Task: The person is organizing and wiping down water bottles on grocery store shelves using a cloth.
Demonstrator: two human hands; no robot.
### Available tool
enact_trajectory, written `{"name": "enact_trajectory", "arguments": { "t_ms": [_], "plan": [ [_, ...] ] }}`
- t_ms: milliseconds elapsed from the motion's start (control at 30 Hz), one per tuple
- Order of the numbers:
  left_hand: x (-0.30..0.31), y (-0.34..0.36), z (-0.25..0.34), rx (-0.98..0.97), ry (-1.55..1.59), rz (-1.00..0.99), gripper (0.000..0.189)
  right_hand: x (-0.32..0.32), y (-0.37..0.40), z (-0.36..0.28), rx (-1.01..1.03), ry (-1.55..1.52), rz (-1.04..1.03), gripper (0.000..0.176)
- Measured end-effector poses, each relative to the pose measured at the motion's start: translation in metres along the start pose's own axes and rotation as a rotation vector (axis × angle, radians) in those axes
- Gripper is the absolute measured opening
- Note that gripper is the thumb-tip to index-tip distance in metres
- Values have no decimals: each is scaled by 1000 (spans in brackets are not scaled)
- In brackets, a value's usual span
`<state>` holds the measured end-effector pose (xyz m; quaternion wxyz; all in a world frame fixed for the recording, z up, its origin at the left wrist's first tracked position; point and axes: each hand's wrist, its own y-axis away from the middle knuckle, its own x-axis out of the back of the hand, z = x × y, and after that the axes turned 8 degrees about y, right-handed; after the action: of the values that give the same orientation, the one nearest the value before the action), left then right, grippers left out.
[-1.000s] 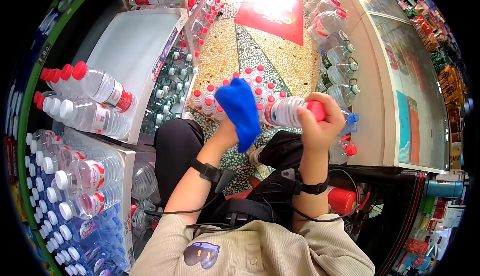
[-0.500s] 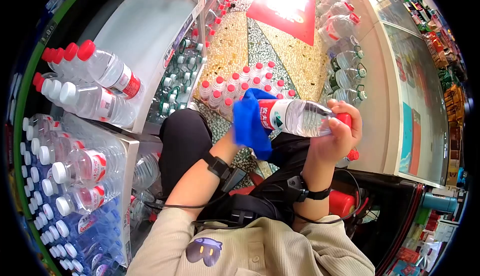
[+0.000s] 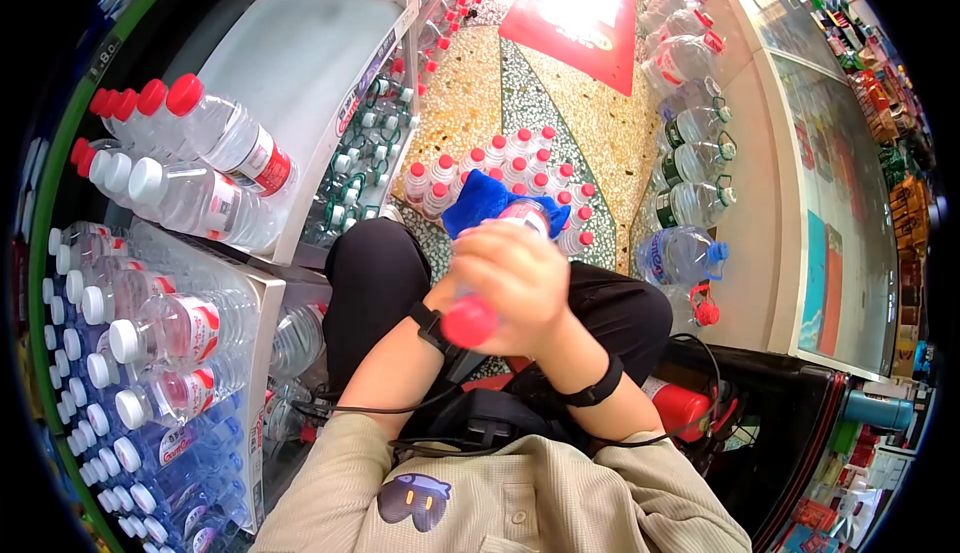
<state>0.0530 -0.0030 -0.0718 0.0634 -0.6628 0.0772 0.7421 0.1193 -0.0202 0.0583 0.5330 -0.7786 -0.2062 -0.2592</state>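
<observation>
The water bottle (image 3: 525, 217) is held above the lap with its long axis pointing away from the person and its red cap (image 3: 469, 322) nearest; the right hand (image 3: 515, 278) fingers curl around the neck end, a blue cloth (image 3: 487, 201) covers the far end, and the left hand is hidden behind the right, so its finger state cannot be told.

Stocked shelves (image 3: 170, 343) wall the left; beyond the right hand (image 3: 510, 278) a bottle pack (image 3: 500, 158), then open floor (image 3: 470, 83).

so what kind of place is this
Most likely a small grocery or convenience shop: tilted shelves packed with bottled water on the left, big water jugs lined along a glass-topped display case on the right, and a pack of red-capped bottles on the terrazzo floor.
</observation>
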Motion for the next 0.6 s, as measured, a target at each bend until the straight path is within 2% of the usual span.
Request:
{"name": "enact_trajectory", "arguments": {
  "t_ms": [133,233,333,533,600],
  "plan": [
    [3,2,1,-32,-22,31,27,-20,-4,-21,180,93,-84,29],
    [4,2,1,-72,-40,56,26,-24,-10,-16,188,57,-49,29],
    [4,0,2,-129,-62,71,25,-17,-19,-10,83,-31,12,29],
    [11,-8,0,-305,-173,89,23,9,-22,14,15,-136,88,34],
    [15,-11,1,-389,-250,95,22,14,-16,19,-91,-148,171,33]
  ]
}}
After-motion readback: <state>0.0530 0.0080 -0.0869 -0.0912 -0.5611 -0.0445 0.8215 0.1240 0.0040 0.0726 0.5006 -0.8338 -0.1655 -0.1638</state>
